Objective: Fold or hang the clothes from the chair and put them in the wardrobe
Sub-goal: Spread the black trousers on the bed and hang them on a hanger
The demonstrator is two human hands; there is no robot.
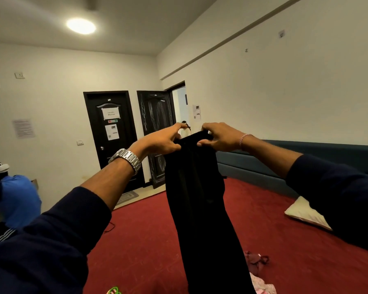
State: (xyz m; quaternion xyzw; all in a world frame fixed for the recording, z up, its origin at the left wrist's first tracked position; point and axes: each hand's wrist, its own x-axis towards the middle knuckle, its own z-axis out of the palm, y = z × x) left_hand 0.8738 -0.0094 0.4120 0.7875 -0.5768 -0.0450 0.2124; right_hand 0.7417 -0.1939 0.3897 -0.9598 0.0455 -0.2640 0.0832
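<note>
Between the two raised hands, at the middle of the view, a long black cloth garment (198, 198) hangs straight down, held up by its top edge in front of the person and above the red bed cover (149, 240). Its lower part runs out of the bottom of the view, so what kind of garment it is cannot be told for certain.

On the left, the left hand (159, 141) pinches the top left corner: the thumb and curled fingers (174, 146) close on the cloth, while the forefinger stretches forward above it. A silver metal wristwatch (126, 159) sits on that wrist, above a dark blue sleeve (51, 240).

On the right, the right hand (220, 135) grips the top right corner, thumb beneath and fingers curled over the bunched edge. A thin pink bracelet (243, 138) circles that wrist.

Below, on the bed cover, lie a dark maroon crumpled cloth (256, 261), a pale pink patterned cloth (262, 286) and part of a bright green plastic hanger (114, 290). A cream pillow (306, 213) rests to the right, near the dark teal padded headboard (263, 164).

At far left sits a heap of clothes with a blue garment (19, 200) on top. Two black doors (113, 134) stand in the far wall.
</note>
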